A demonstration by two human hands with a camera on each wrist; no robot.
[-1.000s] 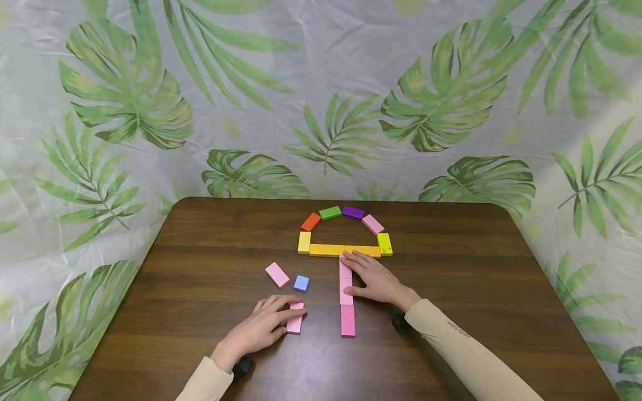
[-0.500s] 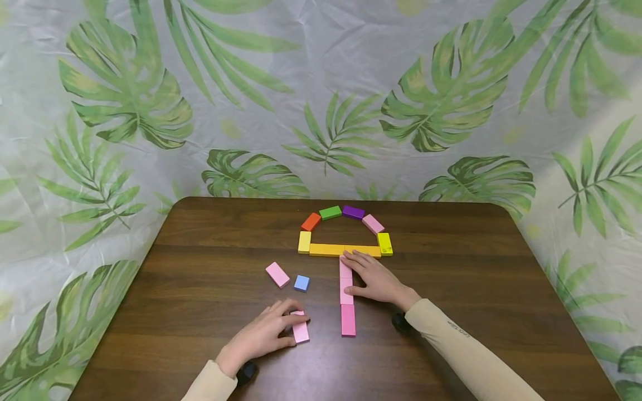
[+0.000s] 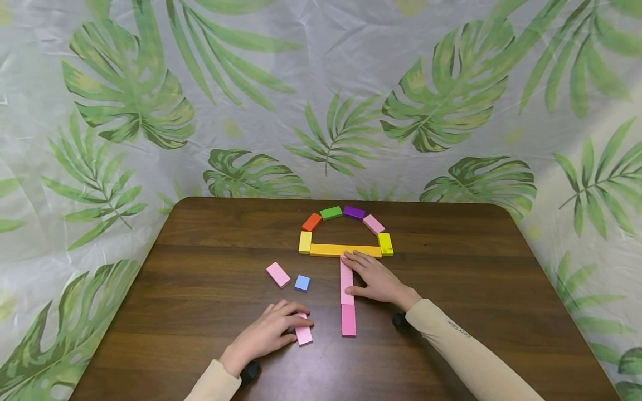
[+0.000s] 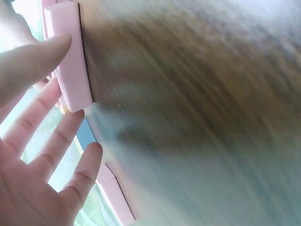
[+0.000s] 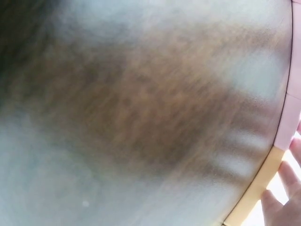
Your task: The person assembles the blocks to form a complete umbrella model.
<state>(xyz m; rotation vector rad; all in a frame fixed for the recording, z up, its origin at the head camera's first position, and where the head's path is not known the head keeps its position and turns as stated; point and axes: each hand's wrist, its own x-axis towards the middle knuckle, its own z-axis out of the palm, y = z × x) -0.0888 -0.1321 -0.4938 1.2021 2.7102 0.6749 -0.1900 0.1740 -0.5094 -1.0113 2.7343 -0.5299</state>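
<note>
My left hand (image 3: 267, 331) pinches a pink block (image 3: 304, 335) lying on the table, thumb on one side and fingers on the other. In the left wrist view the thumb presses along this pink block (image 4: 73, 61), and the other fingers spread loosely. My right hand (image 3: 379, 282) rests with relaxed fingers on a column of light pink blocks (image 3: 346, 297); its fingertips reach the orange bars (image 3: 327, 250) at the column's top. A darker pink block (image 3: 348, 321) ends the column at the bottom. The right wrist view shows only a few fingertips beside the yellow-orange bar (image 5: 254, 188).
Left of the column lie a loose pink block (image 3: 278, 274) and a small blue block (image 3: 302, 283). Beyond the bars curves an arch of coloured blocks, including red (image 3: 311, 222), green (image 3: 331, 213) and purple (image 3: 354, 212) ones. A leaf-print cloth (image 3: 261, 122) hangs behind the wooden table (image 3: 451, 245).
My left hand has slid the pink block slightly right and toward me, turning it so its near end points more to the right. The right hand has stayed in place.
</note>
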